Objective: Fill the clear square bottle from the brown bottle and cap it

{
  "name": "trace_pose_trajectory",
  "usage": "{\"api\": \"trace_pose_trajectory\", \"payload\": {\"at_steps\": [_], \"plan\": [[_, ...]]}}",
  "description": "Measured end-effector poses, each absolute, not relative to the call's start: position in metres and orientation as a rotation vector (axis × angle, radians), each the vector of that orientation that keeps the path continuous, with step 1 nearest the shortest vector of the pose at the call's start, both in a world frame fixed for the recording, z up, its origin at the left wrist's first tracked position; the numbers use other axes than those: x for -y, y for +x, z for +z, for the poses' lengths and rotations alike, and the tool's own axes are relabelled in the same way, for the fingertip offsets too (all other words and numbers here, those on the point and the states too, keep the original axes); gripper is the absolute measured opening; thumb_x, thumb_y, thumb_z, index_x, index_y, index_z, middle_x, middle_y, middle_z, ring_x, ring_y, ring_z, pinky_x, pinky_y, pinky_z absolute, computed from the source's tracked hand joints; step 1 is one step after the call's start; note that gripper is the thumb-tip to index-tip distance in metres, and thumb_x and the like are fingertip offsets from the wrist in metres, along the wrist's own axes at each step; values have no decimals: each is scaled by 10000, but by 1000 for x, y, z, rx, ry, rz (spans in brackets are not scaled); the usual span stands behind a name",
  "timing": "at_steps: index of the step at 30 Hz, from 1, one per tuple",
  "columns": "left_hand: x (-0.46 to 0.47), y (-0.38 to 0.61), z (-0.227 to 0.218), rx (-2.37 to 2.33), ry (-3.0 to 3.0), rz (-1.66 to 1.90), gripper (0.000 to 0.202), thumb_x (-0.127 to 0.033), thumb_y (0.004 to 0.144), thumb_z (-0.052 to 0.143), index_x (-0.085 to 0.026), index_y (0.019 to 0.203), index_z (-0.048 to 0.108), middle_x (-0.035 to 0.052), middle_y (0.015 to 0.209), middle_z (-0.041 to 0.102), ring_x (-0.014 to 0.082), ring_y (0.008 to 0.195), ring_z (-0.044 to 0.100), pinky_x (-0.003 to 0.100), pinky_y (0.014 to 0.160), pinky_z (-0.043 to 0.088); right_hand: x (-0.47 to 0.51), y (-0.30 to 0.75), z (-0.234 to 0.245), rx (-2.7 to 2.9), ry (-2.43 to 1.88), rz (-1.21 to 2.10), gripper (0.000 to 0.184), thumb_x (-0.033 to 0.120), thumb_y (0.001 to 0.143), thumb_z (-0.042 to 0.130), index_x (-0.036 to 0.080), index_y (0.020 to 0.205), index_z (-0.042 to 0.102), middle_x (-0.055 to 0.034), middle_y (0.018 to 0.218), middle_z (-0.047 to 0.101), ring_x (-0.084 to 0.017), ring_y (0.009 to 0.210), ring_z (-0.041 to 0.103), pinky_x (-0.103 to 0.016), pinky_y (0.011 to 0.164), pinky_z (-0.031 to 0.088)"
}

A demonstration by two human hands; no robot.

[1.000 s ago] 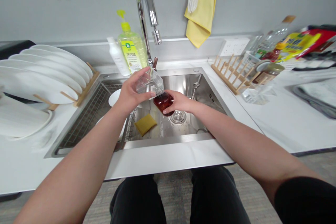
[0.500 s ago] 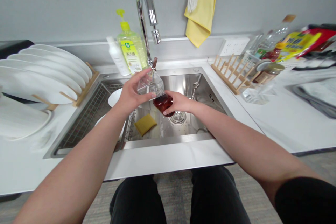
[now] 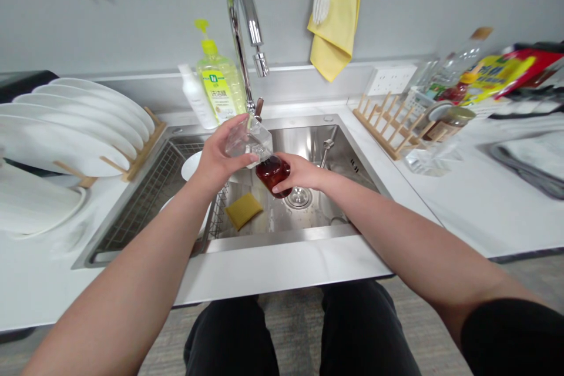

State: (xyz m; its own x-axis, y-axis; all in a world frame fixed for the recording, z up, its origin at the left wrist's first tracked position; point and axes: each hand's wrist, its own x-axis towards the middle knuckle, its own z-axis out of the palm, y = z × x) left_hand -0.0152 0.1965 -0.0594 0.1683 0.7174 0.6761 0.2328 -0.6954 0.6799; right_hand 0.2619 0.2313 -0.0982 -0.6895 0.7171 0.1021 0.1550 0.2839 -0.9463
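Two vessels, head view: a clear glass container (image 3: 247, 140), tilted, its low corner touching the top of a small bottle of dark red liquid (image 3: 273, 176), both held above the stainless sink (image 3: 308, 144).
Left hand (image 3: 215, 158): fingers clenched around the glass, thumb on top.
Right hand (image 3: 299, 171): fingers curled around the bottle from the side.
Contents: bottle dark and looks well filled; whether the glass holds anything, I cannot tell from my remote seat.
Handling: I judge a firm wrap best, with both kept over the basin, since glass can slip.
Nearby: a yellow sponge (image 3: 244, 210) in the basin, a dish soap bottle (image 3: 219, 87) beside the chrome faucet (image 3: 233, 12).
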Motion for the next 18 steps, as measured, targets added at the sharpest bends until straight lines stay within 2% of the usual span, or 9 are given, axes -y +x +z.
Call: {"api": "trace_pose_trajectory", "payload": {"at_steps": [6, 12, 18], "plan": [[-199, -16, -61, -885, 1962, 1586, 990, -647, 748, 1081, -331, 1612, 715, 110, 1463, 771, 349, 1309, 782, 532, 1159, 677, -237, 261, -105, 2003, -765, 1438, 847, 271, 593, 1103, 243, 1365, 754, -65, 1319, 874, -362, 1254, 820, -581, 1206, 626], [-202, -17, -64, -862, 1922, 1592, 961, -612, 747, 1093, -383, 1603, 721, 79, 1339, 791, 327, 1194, 807, 505, 1038, 717, -236, 262, -103, 2008, -786, 1401, 842, 257, 607, 1095, 257, 1376, 752, -58, 1324, 872, -354, 1256, 818, -551, 1193, 635], [-205, -20, -67, -858, 1890, 1596, 967, -604, 742, 1099, -409, 1608, 717, 78, 1330, 775, 329, 1199, 805, 489, 1008, 721, -238, 262, -104, 1985, -791, 1403, 892, 272, 600, 1103, 265, 1415, 739, -59, 1358, 861, -353, 1277, 811, -537, 1200, 633]]}}
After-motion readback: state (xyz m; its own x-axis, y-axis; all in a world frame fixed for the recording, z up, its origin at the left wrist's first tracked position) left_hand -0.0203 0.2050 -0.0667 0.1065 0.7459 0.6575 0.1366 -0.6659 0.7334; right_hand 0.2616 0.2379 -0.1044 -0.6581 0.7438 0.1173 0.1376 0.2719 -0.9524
